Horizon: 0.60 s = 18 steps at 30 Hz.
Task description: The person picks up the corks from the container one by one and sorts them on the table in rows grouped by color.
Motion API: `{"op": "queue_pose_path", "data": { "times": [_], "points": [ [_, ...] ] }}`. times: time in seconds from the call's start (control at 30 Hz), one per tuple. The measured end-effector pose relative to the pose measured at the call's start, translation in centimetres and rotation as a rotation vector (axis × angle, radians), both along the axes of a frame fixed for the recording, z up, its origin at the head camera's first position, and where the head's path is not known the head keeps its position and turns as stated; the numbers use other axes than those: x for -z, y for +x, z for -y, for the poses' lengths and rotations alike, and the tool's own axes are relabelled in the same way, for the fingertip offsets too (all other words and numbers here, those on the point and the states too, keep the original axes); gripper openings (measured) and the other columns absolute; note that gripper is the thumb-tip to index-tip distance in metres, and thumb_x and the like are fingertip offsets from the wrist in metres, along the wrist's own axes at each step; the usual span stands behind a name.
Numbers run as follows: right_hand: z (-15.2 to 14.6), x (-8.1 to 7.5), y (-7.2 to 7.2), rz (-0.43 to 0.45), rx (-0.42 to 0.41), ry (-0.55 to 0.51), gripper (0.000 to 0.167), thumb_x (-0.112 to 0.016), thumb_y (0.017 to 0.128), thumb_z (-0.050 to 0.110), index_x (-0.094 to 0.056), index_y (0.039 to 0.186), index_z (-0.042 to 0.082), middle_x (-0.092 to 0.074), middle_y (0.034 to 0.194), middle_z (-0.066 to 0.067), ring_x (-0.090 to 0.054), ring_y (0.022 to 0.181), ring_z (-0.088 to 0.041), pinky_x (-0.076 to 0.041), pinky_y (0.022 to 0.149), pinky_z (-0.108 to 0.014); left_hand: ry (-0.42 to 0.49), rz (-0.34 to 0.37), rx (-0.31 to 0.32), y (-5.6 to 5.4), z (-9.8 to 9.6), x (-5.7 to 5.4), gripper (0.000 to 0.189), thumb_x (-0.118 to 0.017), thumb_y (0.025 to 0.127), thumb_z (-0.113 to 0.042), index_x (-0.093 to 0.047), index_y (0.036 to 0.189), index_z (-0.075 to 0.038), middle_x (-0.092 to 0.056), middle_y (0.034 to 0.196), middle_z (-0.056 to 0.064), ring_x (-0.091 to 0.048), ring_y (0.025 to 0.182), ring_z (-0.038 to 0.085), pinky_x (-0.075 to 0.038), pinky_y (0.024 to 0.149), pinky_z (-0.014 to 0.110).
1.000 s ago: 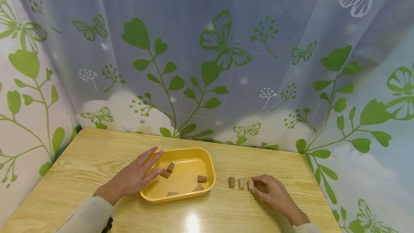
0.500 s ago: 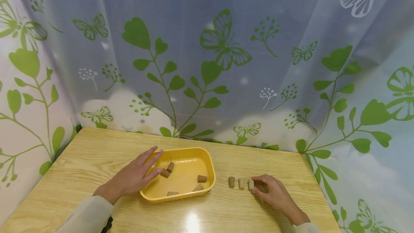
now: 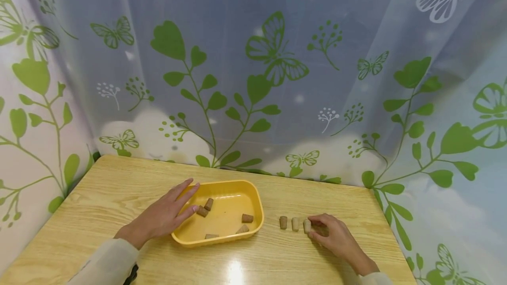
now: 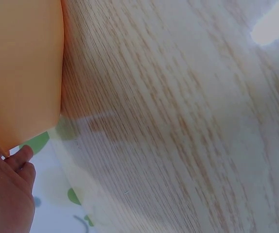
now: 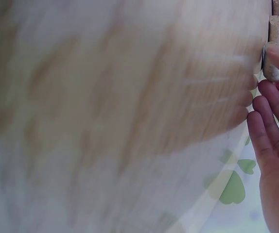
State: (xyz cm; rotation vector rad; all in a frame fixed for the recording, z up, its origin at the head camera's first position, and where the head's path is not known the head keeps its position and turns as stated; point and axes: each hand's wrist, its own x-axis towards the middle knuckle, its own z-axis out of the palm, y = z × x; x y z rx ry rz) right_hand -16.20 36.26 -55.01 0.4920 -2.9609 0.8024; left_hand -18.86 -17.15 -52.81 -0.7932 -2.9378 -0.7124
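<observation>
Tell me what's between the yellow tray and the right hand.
The head view shows three cork stoppers in a row on the table; the right hand pinches the end cork, farthest from the yellow tray.

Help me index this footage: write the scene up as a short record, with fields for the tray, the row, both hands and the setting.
tray: yellow, five corks visible inside
row: three corks, right of the tray in the head view
left hand: at the tray's left side, fingers extended
right hand: thumb and finger on the row's rightmost cork
table: wood-grained
curtain: printed with leaves and butterflies
</observation>
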Motion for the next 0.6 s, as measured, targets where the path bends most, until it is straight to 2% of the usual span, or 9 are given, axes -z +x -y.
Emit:
{"op": "queue_pose_path", "data": {
  "times": [0.6],
  "points": [
    [0.04, -0.01, 0.13, -0.014, 0.000, -0.003, 0.042, -0.090, 0.092, 0.023, -0.078, 0.131, 0.013, -0.078, 0.121, 0.006, -0.076, 0.112, -0.024, -0.063, 0.100, -0.047, 0.000, -0.011, -0.001, 0.00, -0.04, -0.03, 0.066, -0.048, 0.117, -0.045, -0.034, 0.172, -0.012, -0.027, 0.179, 0.021, -0.039, 0.158, 0.049, -0.041, 0.122, 0.069]
  ]
}}
